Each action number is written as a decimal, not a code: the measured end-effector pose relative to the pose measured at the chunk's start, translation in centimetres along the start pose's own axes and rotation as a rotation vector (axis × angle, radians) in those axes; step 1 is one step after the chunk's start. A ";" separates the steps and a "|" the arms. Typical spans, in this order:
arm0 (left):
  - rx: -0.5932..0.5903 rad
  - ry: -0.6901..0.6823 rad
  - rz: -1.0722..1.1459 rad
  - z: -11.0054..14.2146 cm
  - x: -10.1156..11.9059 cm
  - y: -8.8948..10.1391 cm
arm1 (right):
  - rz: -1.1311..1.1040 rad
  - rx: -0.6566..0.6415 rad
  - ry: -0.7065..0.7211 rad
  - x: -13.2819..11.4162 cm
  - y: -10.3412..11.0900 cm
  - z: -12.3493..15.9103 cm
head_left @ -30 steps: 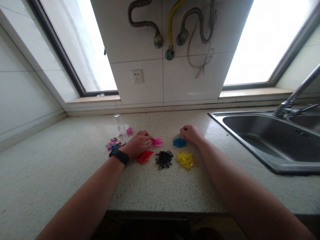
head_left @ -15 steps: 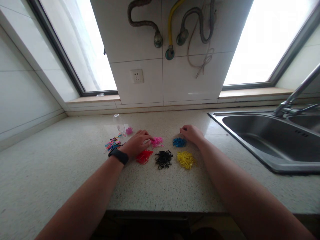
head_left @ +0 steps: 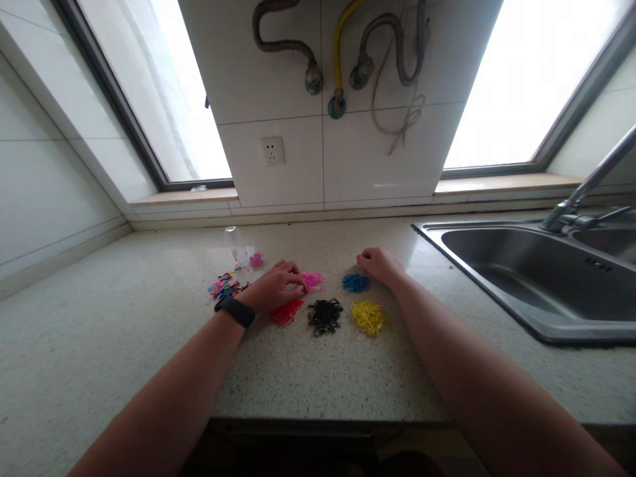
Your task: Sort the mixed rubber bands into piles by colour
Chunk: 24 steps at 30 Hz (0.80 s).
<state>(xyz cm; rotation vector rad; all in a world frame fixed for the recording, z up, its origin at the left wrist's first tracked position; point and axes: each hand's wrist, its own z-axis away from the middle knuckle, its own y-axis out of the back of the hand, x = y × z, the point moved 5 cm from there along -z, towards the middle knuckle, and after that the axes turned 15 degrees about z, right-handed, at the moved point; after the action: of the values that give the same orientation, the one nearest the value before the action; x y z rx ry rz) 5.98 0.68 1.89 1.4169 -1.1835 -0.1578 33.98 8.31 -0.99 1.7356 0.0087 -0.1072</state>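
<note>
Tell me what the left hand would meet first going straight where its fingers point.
Probably the pink pile, right beside the left hand; whether they already touch is hard to tell.

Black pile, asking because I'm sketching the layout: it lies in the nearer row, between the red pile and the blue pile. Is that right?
Not quite: the blue pile is in the farther row. The head view shows the black pile in the nearer row, between the red pile and the yellow pile.
</note>
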 end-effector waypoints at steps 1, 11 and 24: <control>0.006 0.000 -0.014 0.0 0.0 0.0 | 0.000 0.001 0.002 0.0 0.0 0.0; 0.050 -0.009 -0.037 0.0 0.1 0.4 | 0.005 0.016 0.007 0.0 -0.1 -0.1; 0.037 0.005 -0.074 0.2 0.2 0.5 | 0.005 -0.007 0.001 -0.1 0.2 0.2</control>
<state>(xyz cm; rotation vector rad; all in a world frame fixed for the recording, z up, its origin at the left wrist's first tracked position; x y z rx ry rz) 5.65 0.59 2.37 1.4939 -1.1354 -0.1851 33.86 8.08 -0.83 1.7284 0.0050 -0.1023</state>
